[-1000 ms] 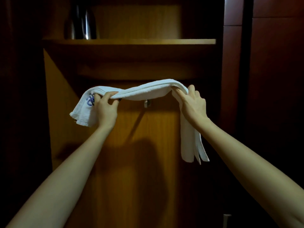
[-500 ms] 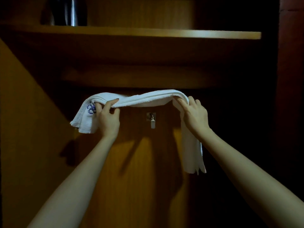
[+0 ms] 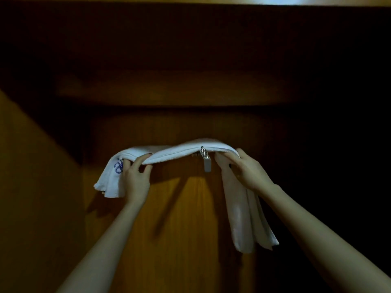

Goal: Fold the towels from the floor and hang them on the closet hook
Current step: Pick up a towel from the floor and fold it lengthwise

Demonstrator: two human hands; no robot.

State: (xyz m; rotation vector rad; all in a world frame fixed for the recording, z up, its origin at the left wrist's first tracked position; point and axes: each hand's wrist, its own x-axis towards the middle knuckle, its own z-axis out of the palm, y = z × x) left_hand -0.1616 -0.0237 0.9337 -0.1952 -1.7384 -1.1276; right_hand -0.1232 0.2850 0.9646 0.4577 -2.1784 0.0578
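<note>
Dim closet, light from above.

- Folded white towel [image 3: 179,152] held up as a shallow arch across the wooden back panel [image 3: 190,229], under the dark shelf [image 3: 169,87] at 12 o'clock.
- Metal hook [image 3: 206,160] sits under the arch, right of its middle. Its small pegs show against the towel's lower edge. In this light I cannot tell whether the cloth touches the pegs or only passes close by them.
- Left hand [image 3: 135,178], at 9 o'clock from the hook: fingers [image 3: 137,163] curled over the band and thumb beneath, gripping it closed. A short end with a blue stitched mark [image 3: 119,166] droops toward 8 o'clock.
- Right hand [image 3: 249,172], at 3 o'clock from the hook and just beside it: fingers [image 3: 227,155] wrapped down over the band, clasping it. A long layered tail hangs past the wrist toward 5 o'clock.

Judgement: hanging step, towel not yet settled on the hook.

Risks from here:
- The ends are uneven. The right tail is much longer, so if the band lands on the pegs where it now sits, that weight may drag the towel off to the right once both hands let go.
- The pegs are small. A thick folded band may ride on top of them instead of seating behind, then slide forward.
- If one hand lets go before the other, the loose layers could fan open and spoil the fold.
- The right hand is close to the hook, so knuckles could knock it as the towel comes down.
</note>
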